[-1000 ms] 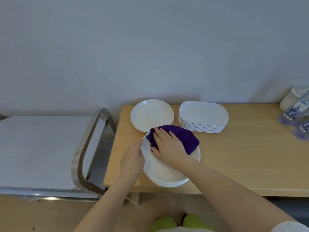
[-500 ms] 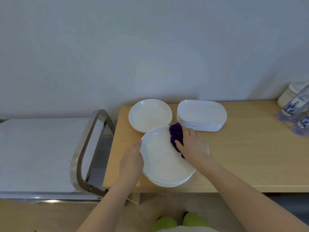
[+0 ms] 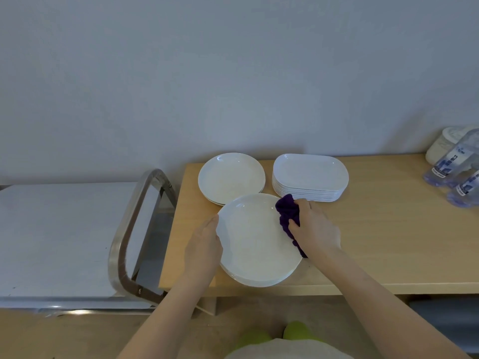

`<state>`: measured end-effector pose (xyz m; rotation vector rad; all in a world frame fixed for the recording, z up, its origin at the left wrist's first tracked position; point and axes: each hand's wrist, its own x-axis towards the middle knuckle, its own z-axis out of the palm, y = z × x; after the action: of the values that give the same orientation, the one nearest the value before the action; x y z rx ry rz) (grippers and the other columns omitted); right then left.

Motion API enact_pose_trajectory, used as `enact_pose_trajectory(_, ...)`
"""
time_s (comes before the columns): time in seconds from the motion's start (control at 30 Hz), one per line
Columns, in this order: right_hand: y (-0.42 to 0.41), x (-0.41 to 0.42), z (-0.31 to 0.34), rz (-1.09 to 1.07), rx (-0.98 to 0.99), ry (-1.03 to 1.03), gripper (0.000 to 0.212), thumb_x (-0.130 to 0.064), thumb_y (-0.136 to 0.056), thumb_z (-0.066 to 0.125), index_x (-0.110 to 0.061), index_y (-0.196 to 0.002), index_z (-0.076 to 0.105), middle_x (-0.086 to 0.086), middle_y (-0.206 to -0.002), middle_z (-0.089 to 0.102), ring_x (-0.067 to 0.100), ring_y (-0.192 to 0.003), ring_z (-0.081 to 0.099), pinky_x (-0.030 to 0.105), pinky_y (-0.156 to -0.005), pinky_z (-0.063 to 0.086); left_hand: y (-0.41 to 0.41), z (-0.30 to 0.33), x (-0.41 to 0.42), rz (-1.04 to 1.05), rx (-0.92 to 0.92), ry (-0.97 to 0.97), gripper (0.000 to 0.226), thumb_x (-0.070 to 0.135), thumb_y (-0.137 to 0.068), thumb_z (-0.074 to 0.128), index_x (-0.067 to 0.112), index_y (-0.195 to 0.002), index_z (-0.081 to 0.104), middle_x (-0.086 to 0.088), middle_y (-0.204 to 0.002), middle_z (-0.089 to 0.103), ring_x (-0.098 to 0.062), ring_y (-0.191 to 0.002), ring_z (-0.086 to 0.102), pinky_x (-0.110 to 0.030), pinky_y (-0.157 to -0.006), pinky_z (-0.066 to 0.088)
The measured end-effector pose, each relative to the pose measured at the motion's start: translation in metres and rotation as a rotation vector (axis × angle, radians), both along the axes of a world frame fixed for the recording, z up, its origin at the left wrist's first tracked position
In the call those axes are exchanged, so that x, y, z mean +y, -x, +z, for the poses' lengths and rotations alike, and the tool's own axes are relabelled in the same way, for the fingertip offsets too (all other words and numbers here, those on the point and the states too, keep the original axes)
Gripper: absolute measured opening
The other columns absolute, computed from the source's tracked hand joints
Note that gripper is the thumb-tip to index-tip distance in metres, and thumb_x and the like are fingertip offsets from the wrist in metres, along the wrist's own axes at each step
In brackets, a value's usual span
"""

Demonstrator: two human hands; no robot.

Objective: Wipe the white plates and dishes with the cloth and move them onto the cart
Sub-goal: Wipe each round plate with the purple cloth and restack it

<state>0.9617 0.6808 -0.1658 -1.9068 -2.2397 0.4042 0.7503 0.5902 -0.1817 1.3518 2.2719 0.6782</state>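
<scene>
Three white groups on tabletop (image 3: pixel 388 244): near round plate (image 3: pixel 255 244) at front edge, round stack (image 3: pixel 230 177) behind, oval dish stack (image 3: pixel 309 177) right. Left hand (image 3: pixel 203 248) fingers gripping near plate's left rim. Right hand (image 3: pixel 315 230) fingers bunching purple cloth (image 3: pixel 286 213) on right rim. One cart (image 3: pixel 64 237) left. Two bottles (image 3: pixel 456 167) far right.

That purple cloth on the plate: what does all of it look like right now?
The purple cloth is a soft, deep violet rag, bunched into folds rather than spread flat. The right hand grips it, fingers curled around it, holding it against the right rim of the large round plate nearest the person. Part of it sticks out above the fingers and a strip trails below the hand along the plate's edge. The left hand holds the plate's opposite edge and does not touch the cloth.
</scene>
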Motion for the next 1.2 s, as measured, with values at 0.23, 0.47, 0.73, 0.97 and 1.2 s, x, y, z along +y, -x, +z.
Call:
enact_pose_trajectory(0.23, -0.022, 0.012, 0.008, -0.138, 0.137, -0.109, 0.034, -0.028, -0.091, 0.05, -0.018, -0.123, 0.045, 0.001, -0.113, 0.053, 0.028, -0.083, 0.058, 0.033, -0.059, 0.044, 0.003, 0.0, -0.001, 0.025, -0.04, -0.049, 0.041, 0.012, -0.098, 0.04, 0.025, -0.137, 0.047, 0.008, -0.124, 0.059, -0.013, -0.103, 0.056, -0.028, -0.084, 0.052)
enact_pose_trajectory(0.47, -0.038, 0.03, -0.017, -0.151, -0.043, 0.028, 0.035, -0.029, -0.095, 0.048, -0.02, -0.128, 0.043, 0.003, -0.118, 0.053, 0.026, -0.105, 0.051, 0.035, -0.066, 0.044, -0.001, 0.002, 0.016, 0.024, 0.045, -0.06, 0.04, 0.01, -0.097, 0.039, 0.022, -0.134, 0.049, 0.003, -0.13, 0.052, -0.017, -0.115, 0.048, -0.026, -0.081, 0.044)
enact_pose_trajectory(0.73, -0.039, 0.037, -0.038, 0.062, -0.167, 0.124, 0.039, -0.036, -0.095, 0.049, -0.022, -0.131, 0.042, 0.001, -0.125, 0.055, 0.023, -0.112, 0.049, 0.037, -0.084, 0.047, -0.001, 0.0, 0.029, 0.028, 0.096, -0.044, 0.039, 0.01, -0.096, 0.041, 0.023, -0.132, 0.05, 0.002, -0.118, 0.052, -0.01, -0.089, 0.046, -0.022, -0.065, 0.039)
enact_pose_trajectory(0.97, -0.023, 0.059, -0.014, 0.063, 0.003, -0.04, 0.027, -0.028, -0.098, 0.039, -0.018, -0.115, 0.058, 0.002, -0.113, 0.057, 0.02, -0.098, 0.054, 0.03, -0.069, 0.043, 0.005, 0.001, 0.044, 0.021, 0.114, -0.003, 0.028, 0.022, -0.097, 0.044, 0.023, -0.123, 0.053, 0.005, -0.115, 0.056, -0.013, -0.092, 0.053, -0.031, -0.072, 0.05)
enact_pose_trajectory(1.2, 0.034, 0.087, 0.022, 0.205, 0.086, -0.113, 0.021, -0.023, -0.097, 0.038, -0.017, -0.101, 0.059, 0.0, -0.097, 0.057, 0.023, -0.091, 0.053, 0.034, -0.07, 0.045, 0.024, 0.006, 0.077, 0.07, 0.106, -0.009, 0.03, 0.037, -0.099, 0.041, 0.016, -0.109, 0.06, 0.003, -0.093, 0.065, -0.015, -0.079, 0.059, -0.031, -0.063, 0.048)
